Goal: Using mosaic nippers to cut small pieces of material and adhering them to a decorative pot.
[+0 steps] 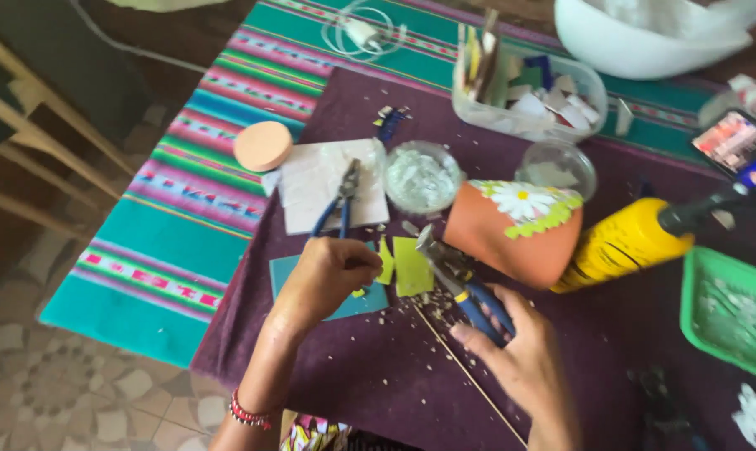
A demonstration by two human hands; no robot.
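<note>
The left hand (324,280) pinches a small yellow-green tile (385,260) between closed fingertips, above a teal tile (288,269) lying on the purple cloth (378,376) near the tabletop's front edge. The right hand (524,359) wraps shut around the blue handles of the nippers (457,280); their jaws touch a larger green tile (412,267) just beside the small one. Tile chips lie scattered on the cloth around both hands. A thin stick (470,376) runs diagonally under the right hand. A terracotta pot (499,238) with a daisy mosaic lies tilted just behind the nippers. A second pair of pliers (340,200) rests on white paper (311,188) farther back. A yellow bottle (620,244) lies right of the pot.
</note>
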